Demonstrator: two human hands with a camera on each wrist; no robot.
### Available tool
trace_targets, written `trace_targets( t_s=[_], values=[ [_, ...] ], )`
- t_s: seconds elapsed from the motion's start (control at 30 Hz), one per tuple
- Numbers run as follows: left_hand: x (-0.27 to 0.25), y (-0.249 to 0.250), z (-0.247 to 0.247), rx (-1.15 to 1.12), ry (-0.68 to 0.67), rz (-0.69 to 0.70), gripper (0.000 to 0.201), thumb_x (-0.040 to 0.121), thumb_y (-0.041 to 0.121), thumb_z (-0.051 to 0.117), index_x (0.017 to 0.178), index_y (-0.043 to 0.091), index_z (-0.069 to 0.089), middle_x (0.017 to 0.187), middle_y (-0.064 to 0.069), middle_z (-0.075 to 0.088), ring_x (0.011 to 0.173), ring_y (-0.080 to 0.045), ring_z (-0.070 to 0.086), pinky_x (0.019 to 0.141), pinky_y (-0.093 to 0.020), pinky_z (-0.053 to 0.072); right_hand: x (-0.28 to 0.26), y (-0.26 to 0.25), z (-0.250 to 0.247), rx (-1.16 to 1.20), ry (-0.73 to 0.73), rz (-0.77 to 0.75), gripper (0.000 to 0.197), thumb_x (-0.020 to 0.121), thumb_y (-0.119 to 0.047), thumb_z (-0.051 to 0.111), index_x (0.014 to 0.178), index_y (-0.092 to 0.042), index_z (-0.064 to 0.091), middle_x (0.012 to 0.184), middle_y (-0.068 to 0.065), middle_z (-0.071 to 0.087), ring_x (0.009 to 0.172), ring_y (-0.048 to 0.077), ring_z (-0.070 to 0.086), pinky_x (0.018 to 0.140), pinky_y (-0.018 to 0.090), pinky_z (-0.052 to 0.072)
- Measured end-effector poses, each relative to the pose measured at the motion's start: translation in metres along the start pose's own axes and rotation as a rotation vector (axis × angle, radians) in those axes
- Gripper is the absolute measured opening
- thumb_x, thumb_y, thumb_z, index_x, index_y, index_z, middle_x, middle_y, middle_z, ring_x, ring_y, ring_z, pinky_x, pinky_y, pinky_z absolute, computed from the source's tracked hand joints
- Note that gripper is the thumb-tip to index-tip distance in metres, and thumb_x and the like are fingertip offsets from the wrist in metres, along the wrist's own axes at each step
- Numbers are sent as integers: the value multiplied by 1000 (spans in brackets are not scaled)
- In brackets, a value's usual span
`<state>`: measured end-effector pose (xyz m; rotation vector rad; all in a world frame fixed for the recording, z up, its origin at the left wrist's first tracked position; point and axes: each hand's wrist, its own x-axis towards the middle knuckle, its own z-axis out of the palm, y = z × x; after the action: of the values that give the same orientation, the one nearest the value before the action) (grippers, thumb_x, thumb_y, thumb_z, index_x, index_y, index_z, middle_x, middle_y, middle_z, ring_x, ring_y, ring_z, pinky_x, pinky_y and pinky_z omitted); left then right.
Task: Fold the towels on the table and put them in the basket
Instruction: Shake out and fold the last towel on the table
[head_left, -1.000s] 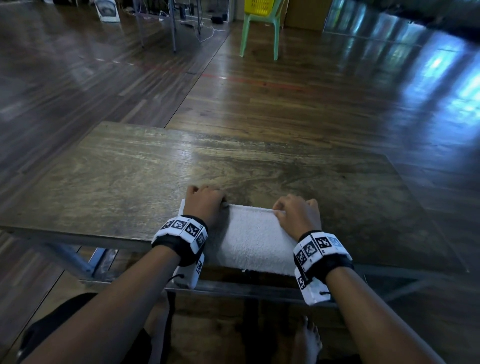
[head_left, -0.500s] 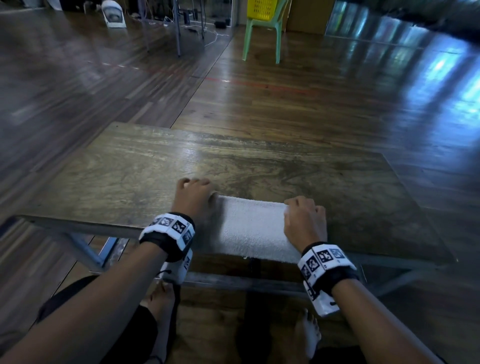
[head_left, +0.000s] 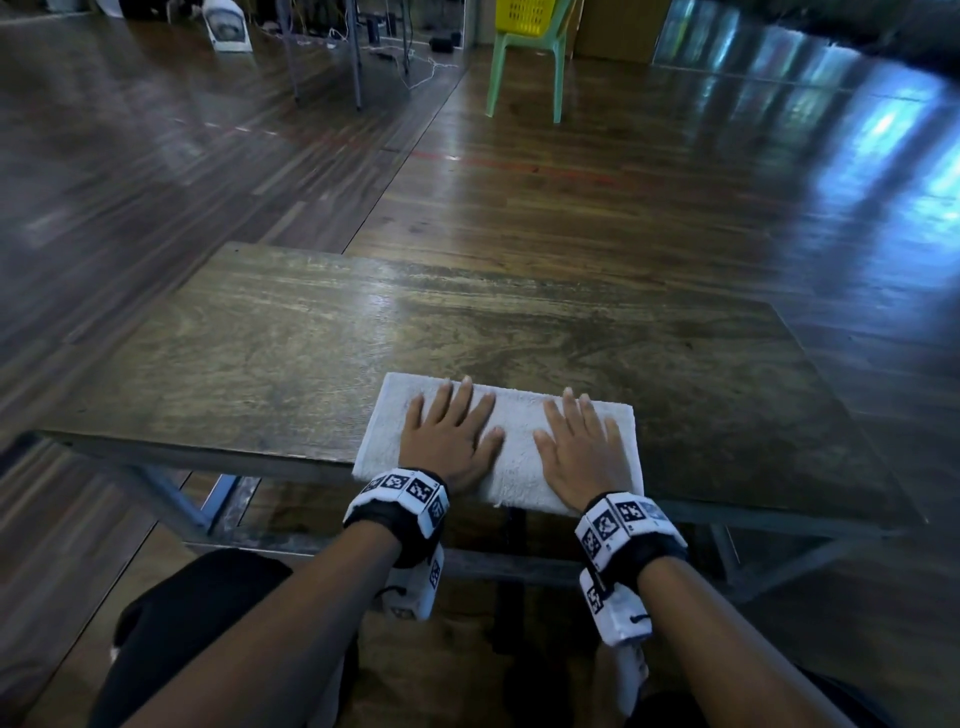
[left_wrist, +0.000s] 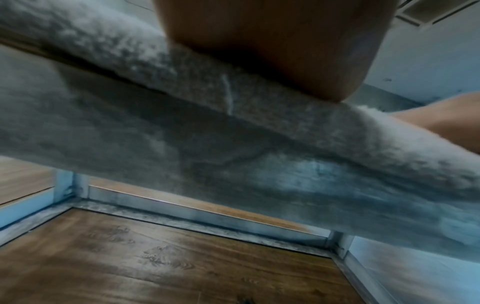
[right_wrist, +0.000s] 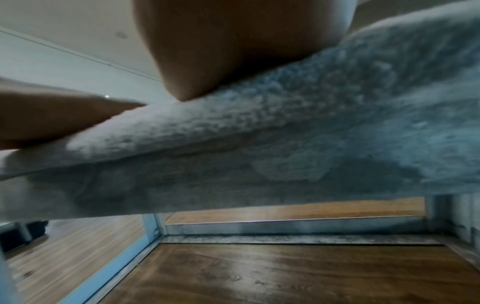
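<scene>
A folded white towel (head_left: 514, 436) lies at the near edge of the wooden table (head_left: 467, 332), its near hem hanging slightly over the edge. My left hand (head_left: 449, 434) lies flat on the towel's left half with fingers spread. My right hand (head_left: 579, 441) lies flat on its right half. Both palms press on the cloth. In the left wrist view the heel of the left hand (left_wrist: 272, 47) sits on the towel's edge (left_wrist: 233, 127). The right wrist view has the right palm (right_wrist: 233, 45) on the towel (right_wrist: 285, 148). A yellow basket (head_left: 524, 13) sits on a far chair.
The green plastic chair (head_left: 524, 67) with the basket stands far across the wooden floor. A small white fan (head_left: 227, 28) and cables lie at the back left. Metal table legs (head_left: 322, 52) stand nearby. Under the table runs a lower wooden shelf (left_wrist: 168, 265).
Both hands held the towel's far edge with curled fingers before; now they lie flat with straight fingers on top of the towel. The towel looks flatter and squarer.
</scene>
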<state>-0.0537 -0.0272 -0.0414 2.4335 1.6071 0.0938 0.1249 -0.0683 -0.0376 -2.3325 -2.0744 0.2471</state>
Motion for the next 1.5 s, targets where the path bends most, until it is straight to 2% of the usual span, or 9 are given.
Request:
trace_targets(
  t_s=[0.23,0.37,0.5,0.63,0.77,0.87,1.1,1.27,1.5],
  values=[
    [14,-41,-11,83,-27,-9,75,83,72,3,149,35,-2,159,3,-6,146,-20,-7,117,-49,-4,4,50,-14,-21,-21,59,56,100,-41,12,150,-18,6,159,-2,2,146,15,-6,117,43,0],
    [31,-63,-31,100,-54,-107,79,87,70,21,149,25,5,159,-9,-4,146,-26,-4,112,-60,-1,0,48,-23,64,-45,-90,50,101,-31,24,148,-16,21,157,-1,20,146,12,9,117,39,10],
    [37,-78,-50,203,43,-180,69,92,57,37,148,21,16,158,-11,2,146,-24,0,113,-56,-4,0,46,-28,122,-42,-150,45,100,-33,34,143,-23,36,152,-7,32,143,9,19,115,38,14],
    [22,-54,-56,109,-26,81,32,95,35,38,124,29,48,138,1,45,132,-20,38,109,-47,21,8,50,-33,172,-8,-151,41,95,-41,46,133,-27,51,145,-5,43,139,10,29,113,36,20],
    [-8,-16,-34,157,-35,412,70,84,59,13,140,25,37,148,0,37,137,-19,33,110,-41,27,15,54,-39,164,10,-127,37,90,-45,54,123,-29,60,138,-6,51,133,11,38,108,38,23],
    [-30,10,-4,198,53,586,74,85,65,25,141,18,40,148,-7,39,136,-25,37,107,-45,34,20,56,-40,142,46,-91,34,90,-45,53,119,-31,62,132,-8,56,127,13,44,105,38,24],
    [-36,35,24,236,235,589,80,74,60,60,135,12,43,140,-9,50,129,-27,48,100,-45,45,29,59,-40,180,90,-23,26,89,-42,55,110,-33,66,121,-10,62,117,13,51,101,39,29],
    [-40,47,21,131,313,577,56,80,52,44,121,17,60,126,-3,62,117,-22,58,91,-38,48,32,59,-40,180,98,-27,23,87,-42,58,104,-30,67,118,-9,63,116,14,51,99,39,30],
    [-37,66,25,183,359,609,53,66,45,71,110,18,62,113,1,65,104,-20,61,78,-33,48,33,51,-38,120,39,23,28,88,-45,54,103,-23,62,121,2,51,121,24,36,102,42,28]
  ],
)
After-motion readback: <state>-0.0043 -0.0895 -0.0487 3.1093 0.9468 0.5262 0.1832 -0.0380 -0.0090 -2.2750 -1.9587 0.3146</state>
